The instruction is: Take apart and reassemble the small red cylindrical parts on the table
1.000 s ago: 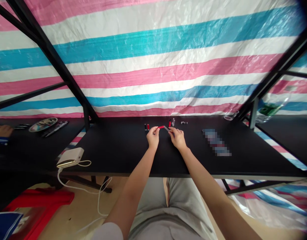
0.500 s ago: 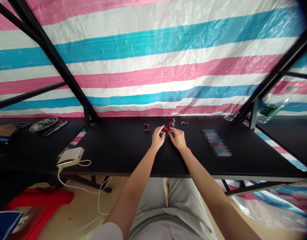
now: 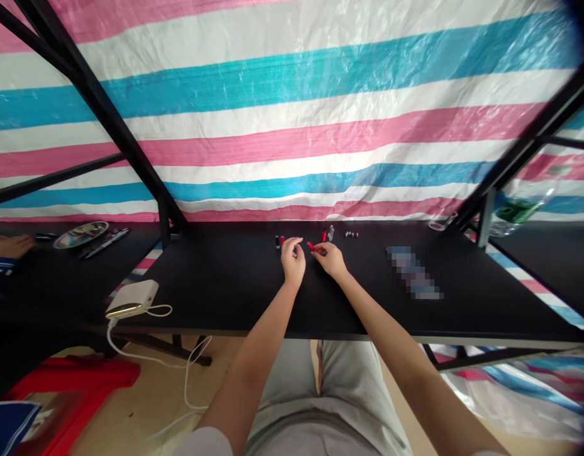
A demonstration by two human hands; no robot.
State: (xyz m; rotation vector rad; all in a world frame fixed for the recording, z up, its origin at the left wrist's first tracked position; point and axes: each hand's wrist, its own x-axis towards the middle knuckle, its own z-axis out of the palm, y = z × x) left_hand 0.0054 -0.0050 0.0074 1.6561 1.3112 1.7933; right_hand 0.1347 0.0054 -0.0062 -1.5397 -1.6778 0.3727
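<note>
We record a black tabletop (image 3: pixel 225 285), smooth and matt; behind it, a striped sheet (image 3: pixel 292 82) of plastic, wrinkled and glossy where light strikes. The held red piece (image 3: pixel 311 246) looks like smooth plastic. We read the clear pieces (image 3: pixel 330 233) as transparent plastic and the small bright bits (image 3: pixel 351 235) as shiny metal. The frame bars (image 3: pixel 102 120) appear to be dark metal, low sheen. The plate (image 3: pixel 82 235) has a reflective, metallic finish. The white box (image 3: pixel 140 292) looks like smooth plastic with a glossy gold-toned edge; the bottle (image 3: pixel 515 215), clear shiny plastic; the trousers (image 3: pixel 292 373), matt creased cloth.
</note>
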